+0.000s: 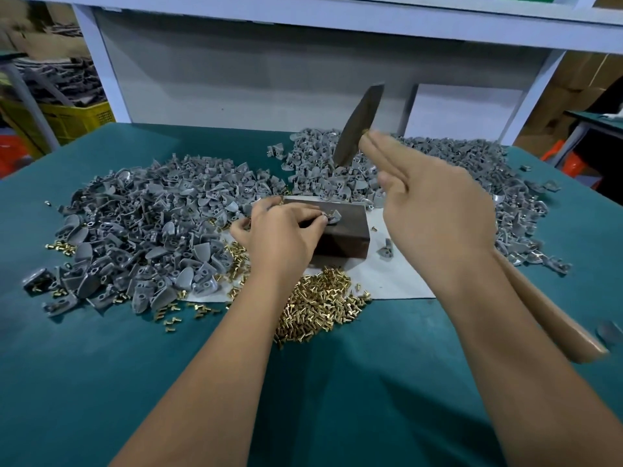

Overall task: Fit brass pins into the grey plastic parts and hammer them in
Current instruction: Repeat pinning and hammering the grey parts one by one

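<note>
My left hand [281,230] pinches a small grey plastic part [332,217] with a brass pin standing in it, on top of a dark metal block [347,237]. My right hand [438,210] grips the wooden handle of a hammer; its dark metal head [359,124] is raised above and behind the block. The handle's end sticks out under my right forearm [553,311]. A heap of loose brass pins [320,305] lies just in front of the block.
A big pile of grey parts [141,230] covers the green table [101,382] on the left, another pile [438,163] spreads behind and right. White paper [397,278] lies under the block. A white shelf frame [303,32] stands behind; a yellow crate [74,119] sits far left.
</note>
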`<state>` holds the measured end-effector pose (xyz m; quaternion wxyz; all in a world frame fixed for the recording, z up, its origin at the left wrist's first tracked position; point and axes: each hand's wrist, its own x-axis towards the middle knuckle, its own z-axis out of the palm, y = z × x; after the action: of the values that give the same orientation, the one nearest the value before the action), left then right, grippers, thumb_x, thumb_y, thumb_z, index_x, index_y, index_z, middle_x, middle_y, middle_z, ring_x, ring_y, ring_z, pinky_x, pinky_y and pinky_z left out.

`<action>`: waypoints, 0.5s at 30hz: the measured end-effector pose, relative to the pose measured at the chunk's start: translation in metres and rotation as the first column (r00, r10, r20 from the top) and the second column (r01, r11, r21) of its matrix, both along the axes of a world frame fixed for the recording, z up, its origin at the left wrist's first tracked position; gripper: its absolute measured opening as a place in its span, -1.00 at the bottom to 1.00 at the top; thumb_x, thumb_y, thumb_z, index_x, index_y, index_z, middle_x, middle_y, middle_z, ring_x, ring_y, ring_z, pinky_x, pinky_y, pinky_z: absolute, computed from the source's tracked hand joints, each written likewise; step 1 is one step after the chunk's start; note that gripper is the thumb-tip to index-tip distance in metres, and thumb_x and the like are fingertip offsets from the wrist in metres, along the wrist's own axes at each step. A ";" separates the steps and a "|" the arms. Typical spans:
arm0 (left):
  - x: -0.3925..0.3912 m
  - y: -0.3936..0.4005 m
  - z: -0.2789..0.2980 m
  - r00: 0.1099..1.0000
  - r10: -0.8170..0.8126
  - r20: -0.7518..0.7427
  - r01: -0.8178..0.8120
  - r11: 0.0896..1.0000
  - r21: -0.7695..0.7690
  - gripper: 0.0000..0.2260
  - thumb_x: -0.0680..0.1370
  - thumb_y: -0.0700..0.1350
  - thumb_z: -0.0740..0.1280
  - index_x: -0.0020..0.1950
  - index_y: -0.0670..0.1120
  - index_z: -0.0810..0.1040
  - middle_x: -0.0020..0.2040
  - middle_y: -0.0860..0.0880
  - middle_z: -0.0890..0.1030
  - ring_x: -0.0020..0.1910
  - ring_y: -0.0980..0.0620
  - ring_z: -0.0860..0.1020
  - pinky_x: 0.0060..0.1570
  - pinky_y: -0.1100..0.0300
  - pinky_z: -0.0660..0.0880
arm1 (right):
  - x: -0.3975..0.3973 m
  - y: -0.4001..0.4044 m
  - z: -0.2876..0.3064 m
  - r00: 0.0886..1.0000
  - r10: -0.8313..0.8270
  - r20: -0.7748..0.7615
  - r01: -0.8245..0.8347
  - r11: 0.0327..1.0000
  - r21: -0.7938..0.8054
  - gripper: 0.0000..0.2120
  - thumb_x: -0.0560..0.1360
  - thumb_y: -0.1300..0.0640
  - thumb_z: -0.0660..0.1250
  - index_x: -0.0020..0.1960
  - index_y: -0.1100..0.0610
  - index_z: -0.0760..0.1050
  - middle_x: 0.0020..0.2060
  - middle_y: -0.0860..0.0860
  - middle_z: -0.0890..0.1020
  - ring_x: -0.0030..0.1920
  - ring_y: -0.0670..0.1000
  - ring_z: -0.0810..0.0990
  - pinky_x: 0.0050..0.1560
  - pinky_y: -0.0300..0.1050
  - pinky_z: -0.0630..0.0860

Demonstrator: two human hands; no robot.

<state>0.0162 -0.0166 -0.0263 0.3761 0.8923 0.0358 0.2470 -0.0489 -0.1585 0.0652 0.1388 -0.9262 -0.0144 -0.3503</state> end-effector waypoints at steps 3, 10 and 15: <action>-0.002 0.001 -0.001 0.999 -0.017 0.031 0.016 1.000 0.007 -0.89 0.49 0.14 0.43 -0.04 0.20 0.71 -0.02 0.30 0.65 0.36 0.11 0.32 0.17 0.05 0.00 | -0.005 -0.001 -0.005 1.000 -0.005 0.007 0.005 0.999 0.042 -0.54 0.59 0.04 0.19 0.39 -0.37 0.24 -0.07 -0.07 0.70 -0.15 0.10 0.65 -0.36 -0.16 0.39; -0.003 0.001 0.004 1.000 -0.024 0.019 0.024 1.000 -0.013 -0.91 0.49 0.14 0.42 -0.07 0.22 0.71 -0.02 0.35 0.64 0.35 0.14 0.31 0.22 0.01 0.02 | -0.005 -0.001 -0.015 0.987 0.018 -0.162 -0.012 0.999 0.034 -0.55 0.60 0.02 0.18 0.39 -0.38 0.23 0.02 -0.11 0.68 -0.03 0.08 0.66 -0.21 -0.08 0.52; -0.004 0.002 0.005 1.000 -0.020 0.006 0.020 1.000 0.023 -0.90 0.51 0.14 0.40 -0.05 0.23 0.70 0.00 0.35 0.64 0.35 0.14 0.30 0.27 -0.05 0.06 | -0.002 0.000 -0.009 0.960 0.037 -0.276 -0.075 0.989 -0.129 -0.58 0.56 0.11 0.20 0.31 -0.31 0.32 -0.01 -0.11 0.68 -0.09 0.08 0.64 -0.25 -0.08 0.54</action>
<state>0.0124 -0.0149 -0.0213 0.3684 0.8961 0.0227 0.2464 -0.0509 -0.1589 0.0564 0.0847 -0.9722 -0.0456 -0.2134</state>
